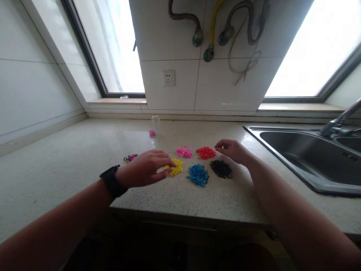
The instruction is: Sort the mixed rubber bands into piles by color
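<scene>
Small piles of thin loops lie sorted by colour on the speckled counter [84, 150]: yellow [177, 166], pink [184, 152], red [205, 152], blue [198, 175] and black [221, 168]. A little mixed-colour heap [130, 157] sits further left. My left hand [145, 168], with a dark watch on the wrist, reaches over the yellow pile; its fingers are curled and the tips touch the yellow loops. Beside the red pile's right edge, my right hand [232, 149] has its fingertips pinched together. What they hold, if anything, is too small to see.
A clear small jar [155, 122] and a pink bit [152, 133] stand at the back of the counter. A steel sink [310, 154] with a tap [340, 122] is on the right. Hoses hang on the tiled wall above a socket [169, 78].
</scene>
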Motion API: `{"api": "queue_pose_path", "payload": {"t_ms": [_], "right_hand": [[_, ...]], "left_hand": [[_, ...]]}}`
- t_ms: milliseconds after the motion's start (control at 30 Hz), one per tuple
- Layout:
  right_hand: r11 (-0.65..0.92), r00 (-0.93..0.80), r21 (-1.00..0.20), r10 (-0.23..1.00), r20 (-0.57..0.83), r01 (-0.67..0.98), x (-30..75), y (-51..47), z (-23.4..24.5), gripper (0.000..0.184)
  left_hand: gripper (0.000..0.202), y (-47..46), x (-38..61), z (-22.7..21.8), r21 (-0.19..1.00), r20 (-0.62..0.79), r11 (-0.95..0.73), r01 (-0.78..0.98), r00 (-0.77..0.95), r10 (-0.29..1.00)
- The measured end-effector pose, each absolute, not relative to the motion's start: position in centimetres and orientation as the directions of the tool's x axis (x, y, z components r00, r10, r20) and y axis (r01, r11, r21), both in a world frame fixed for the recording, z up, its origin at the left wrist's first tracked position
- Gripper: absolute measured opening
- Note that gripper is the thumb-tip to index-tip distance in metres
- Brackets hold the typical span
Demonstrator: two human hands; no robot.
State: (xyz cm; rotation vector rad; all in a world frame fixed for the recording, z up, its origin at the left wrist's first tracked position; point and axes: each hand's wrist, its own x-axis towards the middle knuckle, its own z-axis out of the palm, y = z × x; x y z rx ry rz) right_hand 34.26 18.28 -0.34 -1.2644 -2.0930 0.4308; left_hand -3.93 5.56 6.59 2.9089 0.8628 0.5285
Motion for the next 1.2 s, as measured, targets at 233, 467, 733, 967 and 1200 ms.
{"api": "queue_pose_path", "payload": {"t_ms": [233, 467, 733, 967, 1200], "right_hand": [[0.453, -0.310, -0.599, 0.891, 0.332, 0.661, 34.6, 18.8, -0.6, 0.031], [0.427, -0.299, -0.589, 0.904, 0.306, 0.686, 34.7, 18.8, -0.6, 0.030], [0.428, -0.294, -0.583, 0.903, 0.315, 0.691, 35.1, 19.0, -0.7, 0.030], [0.406, -0.282, -0.599, 0.913, 0.294, 0.691, 35.1, 19.0, -0.7, 0.030], [0.408, -0.282, -0.601, 0.913, 0.297, 0.688, 35.0, 19.0, -0.5, 0.030]], "left_hand": [[0.025, 10.9, -12.9, 6.6, 0.186, 0.330, -0.596, 0.781, 0.522, 0.786], [0.032, 13.5, -18.7, 4.4, 0.209, 0.116, -0.433, 0.877, 0.417, 0.902], [0.036, 14.2, -20.4, 3.2, 0.301, -0.115, -0.307, 0.903, 0.354, 0.928], [0.038, 14.5, -21.1, 3.1, 0.266, -0.123, -0.310, 0.913, 0.351, 0.928], [0.041, 13.7, -19.1, 4.5, 0.321, 0.019, -0.347, 0.881, 0.361, 0.932]]}}
